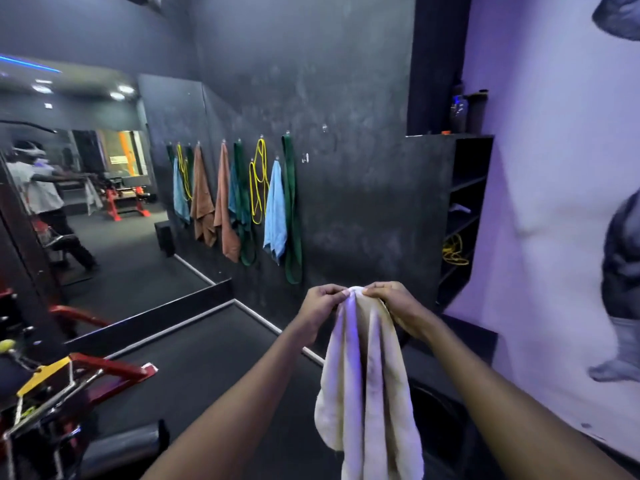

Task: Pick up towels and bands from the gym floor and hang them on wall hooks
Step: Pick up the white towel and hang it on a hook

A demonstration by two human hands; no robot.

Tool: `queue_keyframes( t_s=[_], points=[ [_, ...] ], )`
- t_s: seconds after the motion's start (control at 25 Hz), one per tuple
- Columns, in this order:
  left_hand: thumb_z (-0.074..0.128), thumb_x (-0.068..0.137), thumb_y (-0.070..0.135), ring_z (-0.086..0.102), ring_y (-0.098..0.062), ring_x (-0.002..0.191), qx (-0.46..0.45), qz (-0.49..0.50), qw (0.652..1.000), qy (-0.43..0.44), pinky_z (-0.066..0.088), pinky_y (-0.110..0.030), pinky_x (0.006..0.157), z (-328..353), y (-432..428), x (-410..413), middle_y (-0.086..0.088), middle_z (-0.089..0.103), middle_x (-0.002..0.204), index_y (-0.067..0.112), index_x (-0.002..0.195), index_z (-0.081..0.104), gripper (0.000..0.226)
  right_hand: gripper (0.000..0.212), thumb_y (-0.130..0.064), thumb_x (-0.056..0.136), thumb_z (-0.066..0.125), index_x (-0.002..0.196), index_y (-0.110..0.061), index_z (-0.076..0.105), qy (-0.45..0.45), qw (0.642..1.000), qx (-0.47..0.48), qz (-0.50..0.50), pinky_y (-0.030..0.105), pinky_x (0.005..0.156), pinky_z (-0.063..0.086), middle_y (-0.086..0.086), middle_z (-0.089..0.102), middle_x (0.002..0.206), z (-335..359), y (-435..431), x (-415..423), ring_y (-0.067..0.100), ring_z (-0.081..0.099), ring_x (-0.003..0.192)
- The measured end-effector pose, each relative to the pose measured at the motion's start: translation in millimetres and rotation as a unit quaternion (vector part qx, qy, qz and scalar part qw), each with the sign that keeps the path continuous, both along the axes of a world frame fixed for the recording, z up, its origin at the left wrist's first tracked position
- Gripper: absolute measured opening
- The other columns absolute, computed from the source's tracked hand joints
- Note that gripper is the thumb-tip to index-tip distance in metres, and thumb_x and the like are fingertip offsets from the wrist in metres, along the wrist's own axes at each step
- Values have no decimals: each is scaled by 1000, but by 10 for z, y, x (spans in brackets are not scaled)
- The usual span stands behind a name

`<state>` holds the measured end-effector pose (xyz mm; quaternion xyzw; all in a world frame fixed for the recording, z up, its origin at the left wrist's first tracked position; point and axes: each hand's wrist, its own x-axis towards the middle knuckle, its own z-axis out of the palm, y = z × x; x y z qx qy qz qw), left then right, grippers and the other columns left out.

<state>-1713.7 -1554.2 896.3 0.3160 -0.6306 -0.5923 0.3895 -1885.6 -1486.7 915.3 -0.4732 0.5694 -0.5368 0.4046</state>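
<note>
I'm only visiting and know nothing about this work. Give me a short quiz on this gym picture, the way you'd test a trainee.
1. True or false: the left hand and the right hand both pinch the top of the white towel.
2. The band hanging furthest right on the wall is: A yellow, B green, C red.
3. Where is a free hook?

Key
1. True.
2. B, the green band.
3. On the wall, right of the green band.
</note>
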Motion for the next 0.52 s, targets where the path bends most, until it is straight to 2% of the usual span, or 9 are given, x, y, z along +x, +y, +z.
queue_keyframes(
  t_s=[0.16,0.36,0.52],
  points=[
    [66,90,16,54,-7,63,-15,17,1000,-2,43,-19,58,149,-1155,-216,1,65,71,16,83,74,12,12,-5,89,62,83,-6,73,-4,999,-5,36,26,73,49,7,70,79,181,-1164,-248,14,63,75],
    [62,93,12,55,-11,71,-41,79,996,30,45,-20,62,440,-2470,-521,-4,66,78,7,90,71,11,23,-1,87,59,70,-12,68,-27,997,-37,62,30,73,45,6,64,74,544,-2603,-446,18,57,78],
    [57,97,9,58,-8,72,-85,143,986,30,47,-16,65,541,-3584,-754,-1,66,79,10,86,68,15,9,-3,90,59,86,-3,67,-18,992,-58,110,25,75,47,8,63,81,654,-3763,-656,14,58,80]
  ],
)
